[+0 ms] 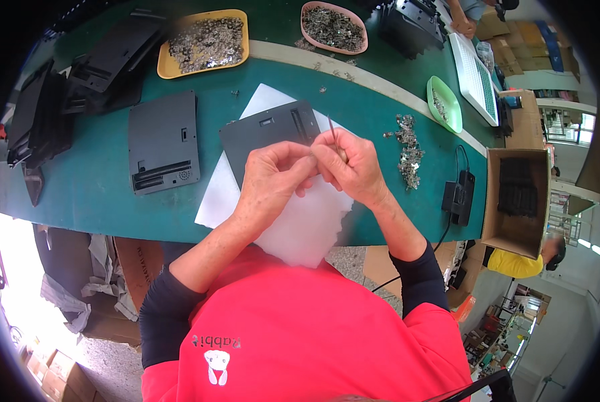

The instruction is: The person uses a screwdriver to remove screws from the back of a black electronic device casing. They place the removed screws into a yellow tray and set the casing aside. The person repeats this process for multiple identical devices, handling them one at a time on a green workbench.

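Note:
My left hand (pixel 276 175) is closed in a pinch, its fingertips meeting those of my right hand. What it pinches is too small and hidden to make out. My right hand (pixel 353 167) grips a thin pointed tool (pixel 332 125), possibly tweezers, whose slim tip sticks up past the fingers. Just beyond both hands lies a dark grey plastic panel (pixel 259 134) with slots, partly covered by them. Under it a white foam sheet (pixel 213 201) spreads over the green table (pixel 85 208) and hangs past its near edge. A second dark panel (pixel 164 144) lies flat to the left.
Stacked dark panels (pixel 109 60) stand at the far left. Small metal parts fill a yellow tray (pixel 161 67), a pink tray (pixel 304 27) and a green tray (pixel 455 114); loose metal clips (pixel 409 157) lie at right. Beyond a black power adapter (pixel 458 197) is a cardboard box (pixel 514 238).

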Demonstrator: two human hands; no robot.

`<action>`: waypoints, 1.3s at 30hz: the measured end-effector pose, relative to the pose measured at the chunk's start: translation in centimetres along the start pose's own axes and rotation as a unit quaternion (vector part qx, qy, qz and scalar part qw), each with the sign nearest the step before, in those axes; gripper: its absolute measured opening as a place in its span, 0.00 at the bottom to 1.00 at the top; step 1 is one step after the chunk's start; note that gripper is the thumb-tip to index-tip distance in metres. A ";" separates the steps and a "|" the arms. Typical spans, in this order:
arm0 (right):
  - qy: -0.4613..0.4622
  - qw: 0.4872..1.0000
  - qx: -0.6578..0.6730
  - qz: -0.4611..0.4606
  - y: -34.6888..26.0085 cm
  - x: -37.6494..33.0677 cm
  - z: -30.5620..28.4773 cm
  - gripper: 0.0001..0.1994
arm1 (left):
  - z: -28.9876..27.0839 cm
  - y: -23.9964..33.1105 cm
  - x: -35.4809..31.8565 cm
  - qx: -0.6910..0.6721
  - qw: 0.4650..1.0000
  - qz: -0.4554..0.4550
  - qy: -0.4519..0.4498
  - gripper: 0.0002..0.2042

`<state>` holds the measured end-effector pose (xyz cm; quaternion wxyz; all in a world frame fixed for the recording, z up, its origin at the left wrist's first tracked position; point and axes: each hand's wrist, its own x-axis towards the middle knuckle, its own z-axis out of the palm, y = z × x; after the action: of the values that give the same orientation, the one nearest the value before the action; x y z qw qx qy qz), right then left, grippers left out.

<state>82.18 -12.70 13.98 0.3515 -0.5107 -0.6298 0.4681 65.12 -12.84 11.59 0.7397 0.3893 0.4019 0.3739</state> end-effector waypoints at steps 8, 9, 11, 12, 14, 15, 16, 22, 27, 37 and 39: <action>-0.137 0.983 -0.125 0.012 -1.8 0.8 -2.0 0.03 | -0.3 0.4 -0.7 0.276 0.952 0.129 0.035 0.06; -0.144 0.980 -0.135 0.005 -1.8 1.1 -2.2 0.03 | -0.2 0.4 -0.6 0.311 0.936 0.159 0.043 0.06; -0.139 0.976 -0.160 -0.057 -1.4 1.9 -3.0 0.01 | -0.3 0.3 -0.3 0.282 0.943 0.164 0.066 0.06; -0.137 0.972 -0.171 -0.088 -1.1 2.4 -3.4 0.01 | -0.4 0.2 -0.1 0.267 0.946 0.166 0.078 0.06; -0.110 0.943 -0.260 -0.177 0.4 3.9 -4.1 0.02 | -1.0 -0.2 0.7 0.261 0.949 0.145 0.102 0.07; -0.095 0.922 -0.304 -0.219 0.8 4.3 -4.2 0.03 | -1.3 -0.3 1.0 0.258 0.950 0.135 0.113 0.08; -0.110 0.918 -0.323 -0.205 0.8 4.2 -4.3 0.05 | -1.5 -0.1 1.0 0.251 0.957 0.104 0.102 0.10; -0.117 0.895 -0.368 -0.221 1.3 4.5 -4.1 0.06 | -1.4 0.0 0.8 0.229 0.966 0.082 0.091 0.10; -0.112 0.901 -0.351 -0.231 2.0 4.6 -4.1 0.06 | -1.5 0.2 0.9 0.186 0.977 0.058 0.090 0.10; -0.126 0.905 -0.321 -0.251 2.8 5.0 -4.4 0.07 | -1.6 0.3 0.8 0.175 0.980 0.051 0.078 0.08; -0.135 0.888 -0.352 -0.262 2.4 5.1 -4.5 0.07 | -1.5 0.4 0.8 0.175 0.980 0.044 0.079 0.07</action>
<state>85.87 -6.64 12.90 0.1699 -0.3497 -0.9054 0.1708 64.00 -11.55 11.13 0.6084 0.4994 0.5010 0.3597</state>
